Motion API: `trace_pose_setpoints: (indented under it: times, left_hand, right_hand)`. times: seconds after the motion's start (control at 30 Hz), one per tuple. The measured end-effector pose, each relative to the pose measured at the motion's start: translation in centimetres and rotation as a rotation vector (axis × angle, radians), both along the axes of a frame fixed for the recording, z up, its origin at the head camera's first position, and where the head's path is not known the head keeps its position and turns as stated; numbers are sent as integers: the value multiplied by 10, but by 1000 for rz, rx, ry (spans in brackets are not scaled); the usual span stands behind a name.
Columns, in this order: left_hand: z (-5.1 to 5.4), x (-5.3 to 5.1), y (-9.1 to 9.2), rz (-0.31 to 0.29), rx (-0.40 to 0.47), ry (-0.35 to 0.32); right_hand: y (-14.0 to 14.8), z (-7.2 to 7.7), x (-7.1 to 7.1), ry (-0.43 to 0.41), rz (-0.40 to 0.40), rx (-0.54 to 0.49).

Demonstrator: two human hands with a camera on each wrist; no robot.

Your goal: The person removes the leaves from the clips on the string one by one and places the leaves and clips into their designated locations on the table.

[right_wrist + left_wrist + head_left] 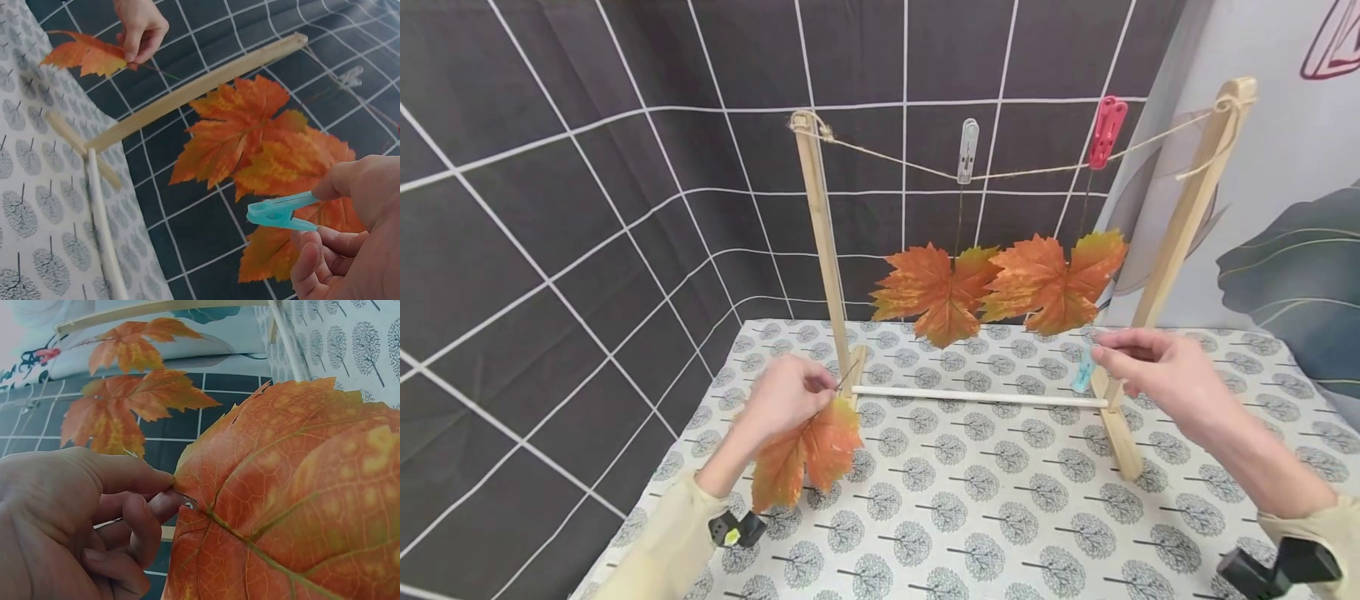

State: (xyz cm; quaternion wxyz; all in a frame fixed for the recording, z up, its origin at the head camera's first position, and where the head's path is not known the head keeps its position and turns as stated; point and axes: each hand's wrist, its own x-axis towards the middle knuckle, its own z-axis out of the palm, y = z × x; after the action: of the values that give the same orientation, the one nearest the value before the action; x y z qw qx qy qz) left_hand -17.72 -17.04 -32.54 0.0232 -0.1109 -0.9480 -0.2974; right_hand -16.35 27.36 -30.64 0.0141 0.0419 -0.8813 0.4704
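My left hand (793, 390) pinches an orange artificial maple leaf (808, 450) by its thin stem, near the left post of a wooden frame. In the left wrist view that leaf (275, 506) fills the right side, the fingertips at its base. My right hand (1165, 371) holds a light blue clothespin (1083, 371) between thumb and fingers, beside the right post. The right wrist view shows this clothespin (281, 211) by its handle ends. From a twine line (887, 157) hang two similar leaves, a left one (943, 292) under a grey clothespin (967, 152) and a right one (1060, 283) under a pink clothespin (1107, 133).
The frame has a left post (823, 233), a right post (1187, 217) and a white crossbar (977, 397) low between them. It stands on a cloth with a tree print (970, 500). Dark gridded fabric (625, 208) rises at the back and left; a pale patterned curtain (1285, 150) hangs right.
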Motion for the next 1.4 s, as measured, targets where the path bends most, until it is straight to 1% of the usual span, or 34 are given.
trace_pose_setpoints:
  times: [0.23,0.3,0.4,0.53,0.67,0.83,0.97,1.2,1.4]
  left_hand:
    - [-10,-2,2,-18,8,-38]
    - [-11,0,4,-20,0,-38]
    - [-13,1,7,-19,-11,-42]
    - [-16,0,10,-18,-28,-70]
    - [-19,-1,11,-26,-60,-76]
    - [-24,-3,12,-34,-78,-94]
    - [-27,-4,13,-29,-76,-119]
    - [-35,-3,15,-49,-61,-102]
    - [-41,-3,18,-61,-53,-112]
  right_hand:
    - [6,-17,4,-38,-1,-52]
    - [7,-22,6,-37,-5,-54]
    - [7,-30,7,-29,-1,-94]
    - [5,-41,8,-6,12,-160]
    - [3,-51,10,0,6,-169]
    - [4,-61,14,-26,-14,-190]
    - [5,-69,18,-58,-35,-192]
    - [4,-81,23,-125,-56,-205]
    - [5,-89,27,-127,-65,-213]
